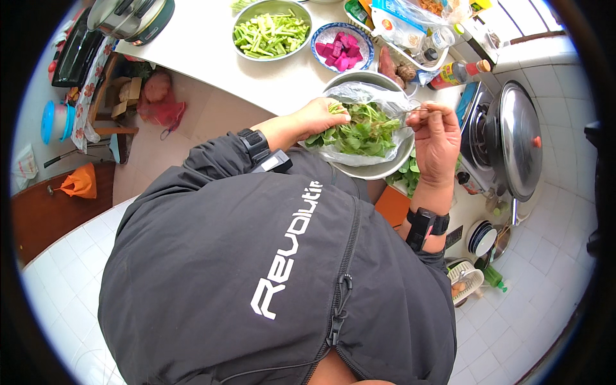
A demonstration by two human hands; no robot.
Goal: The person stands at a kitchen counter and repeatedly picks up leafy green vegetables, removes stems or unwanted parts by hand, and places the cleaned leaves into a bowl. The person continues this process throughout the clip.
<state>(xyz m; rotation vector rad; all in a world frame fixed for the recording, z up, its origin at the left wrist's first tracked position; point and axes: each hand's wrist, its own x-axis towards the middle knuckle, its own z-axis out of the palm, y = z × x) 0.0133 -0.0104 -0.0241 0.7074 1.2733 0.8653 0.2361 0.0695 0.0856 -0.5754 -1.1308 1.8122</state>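
Observation:
My left hand (323, 117) is closed around a bunch of leafy green stems at the left side of a clear plastic bag (392, 96). The bag lies open in a large steel bowl (391, 172), with a heap of leafy greens (368, 132) in it. Above the bowl's right side, my right hand (435, 132) pinches thin brownish stems or roots between thumb and fingers. More dark green leaves (410, 175) show below the bowl, partly hidden by my right forearm.
Beyond the bowl stand a steel bowl of cut green stalks (272, 36) and a patterned plate of purple-pink chunks (340, 49). Sweet potatoes (386, 61), a sauce bottle (455, 74) and a filled white basket (433, 65) are nearby. At right, a lidded wok (519, 139) sits by a gas stove (474, 134).

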